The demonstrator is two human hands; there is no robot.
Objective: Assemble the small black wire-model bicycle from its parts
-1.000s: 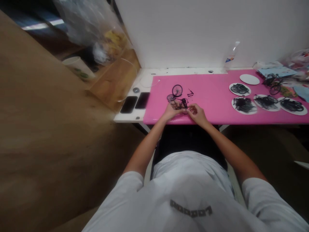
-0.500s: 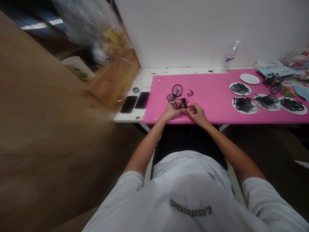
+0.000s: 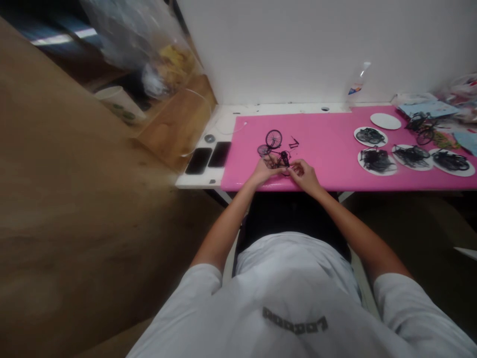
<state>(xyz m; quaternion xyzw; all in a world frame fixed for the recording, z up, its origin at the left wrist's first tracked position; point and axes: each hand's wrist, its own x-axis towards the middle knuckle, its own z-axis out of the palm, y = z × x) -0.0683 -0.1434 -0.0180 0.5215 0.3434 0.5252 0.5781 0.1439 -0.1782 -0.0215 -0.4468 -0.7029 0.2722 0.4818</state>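
Observation:
Near the front edge of the pink mat, my left hand [image 3: 265, 170] is closed around a small black model bicycle [image 3: 283, 158]. One thin spoked wheel of it shows beyond the fingers at the left. My right hand [image 3: 302, 174] pinches at the near right side of the model with thumb and fingertips together; whether a small part sits in that pinch is hidden. Just beyond the model a loose black spoked wheel [image 3: 274, 139] lies on the mat. Thin black pieces [image 3: 294, 142] lie to the right of that wheel.
White plates of black parts [image 3: 377, 172] stand at the right, near another black model bicycle [image 3: 425, 135] and a bare white plate [image 3: 385, 121]. Two dark phones [image 3: 198, 161] lie at the left end. A clear bottle [image 3: 358, 82] stands by the white wall [image 3: 298, 49].

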